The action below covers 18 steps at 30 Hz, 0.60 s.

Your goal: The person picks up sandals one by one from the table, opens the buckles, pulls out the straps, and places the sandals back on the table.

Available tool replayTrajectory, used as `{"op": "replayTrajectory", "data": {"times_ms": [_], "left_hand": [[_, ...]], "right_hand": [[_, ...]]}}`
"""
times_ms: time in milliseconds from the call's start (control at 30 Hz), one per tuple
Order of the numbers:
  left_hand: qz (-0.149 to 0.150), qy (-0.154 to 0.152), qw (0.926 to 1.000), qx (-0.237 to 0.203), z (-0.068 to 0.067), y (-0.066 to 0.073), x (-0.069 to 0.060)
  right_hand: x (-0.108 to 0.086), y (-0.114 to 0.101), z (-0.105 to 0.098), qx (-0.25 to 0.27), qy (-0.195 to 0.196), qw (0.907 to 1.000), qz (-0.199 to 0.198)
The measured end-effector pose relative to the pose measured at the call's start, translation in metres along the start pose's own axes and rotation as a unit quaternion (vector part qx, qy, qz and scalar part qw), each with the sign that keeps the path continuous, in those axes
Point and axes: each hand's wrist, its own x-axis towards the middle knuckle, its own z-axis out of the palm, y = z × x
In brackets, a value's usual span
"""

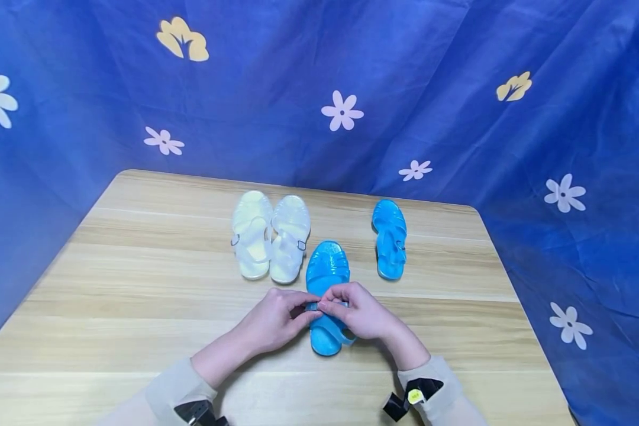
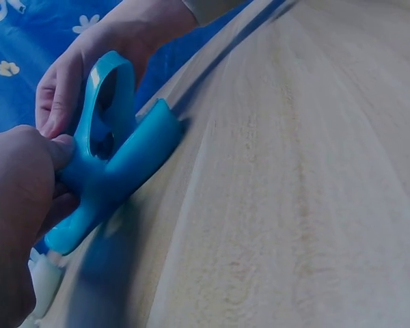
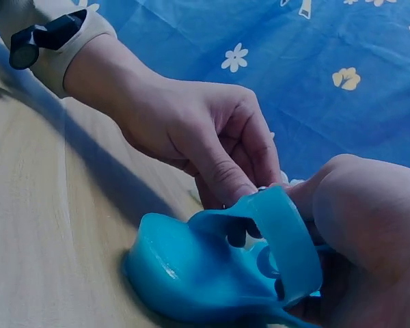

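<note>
A blue jelly sandal (image 1: 327, 266) lies on the table with its toe pointing away from me, seen from the heel end in both wrist views. My left hand (image 1: 274, 319) pinches the buckle (image 1: 312, 306) at the left side of its ankle strap between thumb and fingers. From the other side my right hand (image 1: 359, 310) pinches the strap right beside the buckle. The heel strap (image 3: 287, 239) stands up in a loop over the heel (image 3: 171, 266). My fingertips partly hide the strap's end, so how far it is threaded cannot be made out.
A pair of white sandals, the left one (image 1: 251, 207) and the right one (image 1: 291, 219), stands just beyond my left hand. Another blue sandal (image 1: 389, 213) is at the back right. The wooden table (image 1: 138, 284) meets a blue flowered curtain (image 1: 277, 89).
</note>
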Motion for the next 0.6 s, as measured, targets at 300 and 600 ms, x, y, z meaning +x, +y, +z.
{"op": "replayTrajectory", "data": {"times_ms": [300,600], "left_hand": [[-0.008,0.001,0.9997,-0.024,0.001,-0.003,-0.002],[0.01,0.005,0.9992,-0.04,0.002,-0.006,-0.003]], "right_hand": [[0.0,0.006,-0.001,0.024,-0.007,0.9996,-0.013],[-0.002,0.012,-0.001,0.035,-0.018,0.9991,-0.017]]}}
